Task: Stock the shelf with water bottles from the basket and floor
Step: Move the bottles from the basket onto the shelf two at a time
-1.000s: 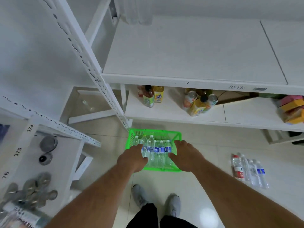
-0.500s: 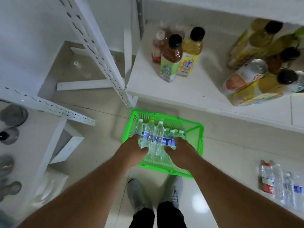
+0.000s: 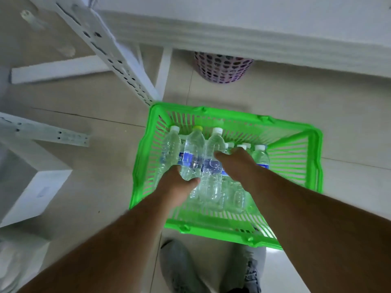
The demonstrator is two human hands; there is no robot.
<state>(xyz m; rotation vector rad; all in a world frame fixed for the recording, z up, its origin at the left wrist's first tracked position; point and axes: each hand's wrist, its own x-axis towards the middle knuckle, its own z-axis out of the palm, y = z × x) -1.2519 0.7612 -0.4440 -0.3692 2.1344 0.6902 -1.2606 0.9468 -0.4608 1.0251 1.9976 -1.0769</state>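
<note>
A green plastic basket (image 3: 296, 132) stands on the tiled floor and holds several clear water bottles with blue labels. My left hand (image 3: 176, 186) curls round the lower part of a bottle with a yellow-green cap (image 3: 193, 153), thumb across its base. My right hand (image 3: 237, 163) grips the neighbouring white-capped bottle (image 3: 212, 166), with a finger reaching up to its shoulder. Another white-capped bottle (image 3: 169, 149) lies at the left of the row, and more bottles lie partly hidden under my right hand. The white shelf's front edge (image 3: 232, 39) runs along the top.
A slotted white shelf upright (image 3: 110, 51) slants down to the basket's far left corner. A pink perforated bin (image 3: 222, 67) stands under the shelf. White rack parts (image 3: 36, 132) stick out at the left. My two grey shoes (image 3: 182, 267) are just below the basket.
The camera has dropped closer to the basket, so the drinks on the lower shelf and the bottles on the floor left view. Both hands have closed round bottles in the basket.
</note>
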